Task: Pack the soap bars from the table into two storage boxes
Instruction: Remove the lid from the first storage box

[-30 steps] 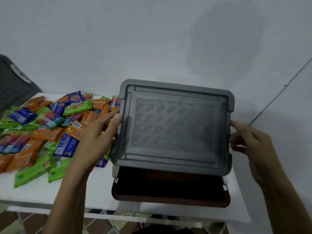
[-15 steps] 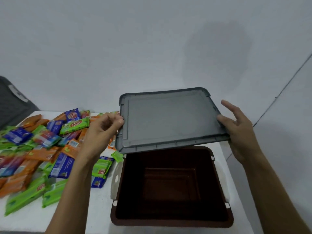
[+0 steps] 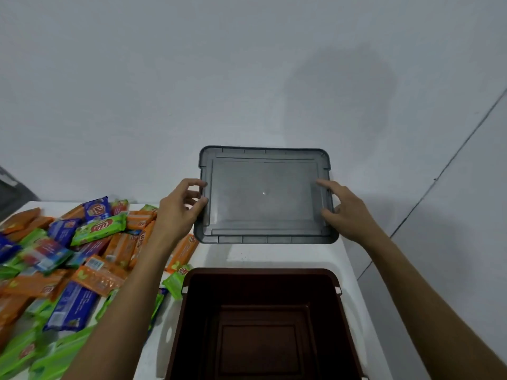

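A dark grey thing [image 3: 8, 193] at the far left is cut off; I cannot tell what it is. The soap bars [image 3: 68, 256] lie heaped every way on the table [image 3: 274, 256], at nine o'clock from the open storage box [image 3: 263, 289]. My left hand [image 3: 178, 212] is nearer them. It pinches the left edge of the lid [image 3: 263, 196], at twelve o'clock from the box. My right hand [image 3: 348, 215] lays straightish fingers on the lid's right edge; whether it grips, I cannot tell.

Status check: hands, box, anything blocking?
Left hand, right hand grip grey lid. Brown box open, empty. Soap bars piled left; nothing blocking box.
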Available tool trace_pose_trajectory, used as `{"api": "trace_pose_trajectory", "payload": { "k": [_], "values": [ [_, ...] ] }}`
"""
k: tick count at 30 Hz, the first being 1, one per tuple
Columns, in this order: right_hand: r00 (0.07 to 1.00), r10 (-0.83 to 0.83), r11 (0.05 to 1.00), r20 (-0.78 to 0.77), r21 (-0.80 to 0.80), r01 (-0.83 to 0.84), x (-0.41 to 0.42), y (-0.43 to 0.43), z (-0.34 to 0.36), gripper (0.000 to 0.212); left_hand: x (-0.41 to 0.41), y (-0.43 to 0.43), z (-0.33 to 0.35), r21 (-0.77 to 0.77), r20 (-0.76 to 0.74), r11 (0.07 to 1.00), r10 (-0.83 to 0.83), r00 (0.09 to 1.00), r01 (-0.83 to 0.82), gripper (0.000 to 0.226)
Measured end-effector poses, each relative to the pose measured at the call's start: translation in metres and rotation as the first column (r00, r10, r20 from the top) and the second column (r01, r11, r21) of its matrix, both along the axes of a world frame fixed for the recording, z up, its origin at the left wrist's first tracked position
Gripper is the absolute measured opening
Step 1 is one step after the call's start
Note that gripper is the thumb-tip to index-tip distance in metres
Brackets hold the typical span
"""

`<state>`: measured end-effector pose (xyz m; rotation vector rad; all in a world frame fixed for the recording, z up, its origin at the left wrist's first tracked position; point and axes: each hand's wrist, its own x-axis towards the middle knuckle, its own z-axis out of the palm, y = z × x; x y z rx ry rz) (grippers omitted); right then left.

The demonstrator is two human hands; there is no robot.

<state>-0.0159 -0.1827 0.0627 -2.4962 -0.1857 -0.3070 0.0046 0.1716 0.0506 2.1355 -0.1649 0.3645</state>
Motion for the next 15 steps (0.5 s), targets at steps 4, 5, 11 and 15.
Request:
{"api": "trace_pose_trajectory", "payload": {
  "k": [4, 5, 11, 15],
  "values": [
    [0.999, -0.042, 0.995, 0.032, -0.089, 0.045, 0.034, -0.005, -0.012, 0.050, 0.034, -0.010, -0.008, 0.130, 0.005, 0.991, 0.034, 0.999, -0.034, 0.028],
    [0.998, -0.046, 0.994, 0.034, -0.102, 0.050, 0.042, -0.007, -0.015, 0.049, 0.043, -0.014, -0.011, 0.178, 0.013, 0.983, 0.043, 0.999, -0.044, 0.029],
    [0.998, -0.045, 0.996, -0.032, -0.083, 0.042, 0.081, -0.012, -0.041, 0.050, 0.084, -0.032, -0.037, 0.288, -0.116, 0.957, 0.042, 0.992, -0.007, 0.035],
    [0.989, -0.066, 0.997, -0.131, -0.049, 0.060, 0.093, -0.013, -0.058, 0.048, 0.100, -0.041, -0.056, 0.246, -0.277, 0.967, 0.002, 0.961, 0.069, 0.048]
  ]
}}
